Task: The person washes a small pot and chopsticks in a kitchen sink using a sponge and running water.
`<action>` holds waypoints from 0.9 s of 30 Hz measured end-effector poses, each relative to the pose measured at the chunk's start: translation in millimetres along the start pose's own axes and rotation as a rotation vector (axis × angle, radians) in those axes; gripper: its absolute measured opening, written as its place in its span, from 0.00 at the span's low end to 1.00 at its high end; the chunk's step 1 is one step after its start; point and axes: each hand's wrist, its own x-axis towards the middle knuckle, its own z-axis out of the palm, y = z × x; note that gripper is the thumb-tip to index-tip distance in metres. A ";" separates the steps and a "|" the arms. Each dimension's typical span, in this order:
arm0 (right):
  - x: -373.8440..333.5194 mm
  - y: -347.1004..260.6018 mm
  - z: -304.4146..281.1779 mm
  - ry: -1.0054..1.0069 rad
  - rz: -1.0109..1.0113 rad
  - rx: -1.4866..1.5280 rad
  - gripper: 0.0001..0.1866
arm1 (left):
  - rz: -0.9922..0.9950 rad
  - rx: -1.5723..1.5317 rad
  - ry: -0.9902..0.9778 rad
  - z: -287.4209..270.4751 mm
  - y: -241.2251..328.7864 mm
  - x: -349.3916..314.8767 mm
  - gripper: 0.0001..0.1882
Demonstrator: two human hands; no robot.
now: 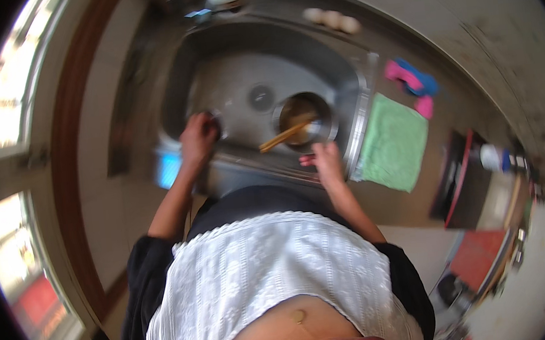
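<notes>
Over the left side of the steel sink (272, 163), my left hand (200, 136) is curled closed beside a small dark round thing, too blurred and covered to name. My right hand (324, 162) is by the near rim of a round metal bowl (332, 121), with its fingers apart. I cannot tell whether it touches the bowl. Brownish contents show inside the bowl. Light-brown wooden sticks (279, 139), perhaps chopsticks, lean over its near left rim. The bowl sits in the sink, right of the drain (261, 97).
Several white eggs (331, 19) lie along the sink's far edge. A green cloth (393, 142) is spread on the right counter, below pink and blue cloths or gloves (411, 80). The faucet (200, 14) is at the back left. A light-blue item (168, 169) lies by the sink's left corner.
</notes>
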 end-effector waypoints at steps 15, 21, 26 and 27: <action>14.6 2.0 5.9 -0.029 -0.007 -0.124 0.11 | -0.028 -0.071 -0.004 0.3 3.7 2.2 0.09; 8.9 5.1 8.1 -0.030 0.053 -0.028 0.16 | -0.024 -0.083 -0.047 -10.8 0.5 -2.5 0.09; 0.5 0.0 11.8 -0.033 0.098 -0.109 0.17 | -0.037 -0.055 0.003 -11.4 -2.4 -19.5 0.08; 2.7 0.6 10.1 -0.027 0.108 -0.116 0.16 | -0.038 -0.052 0.002 -12.2 -1.5 -19.4 0.08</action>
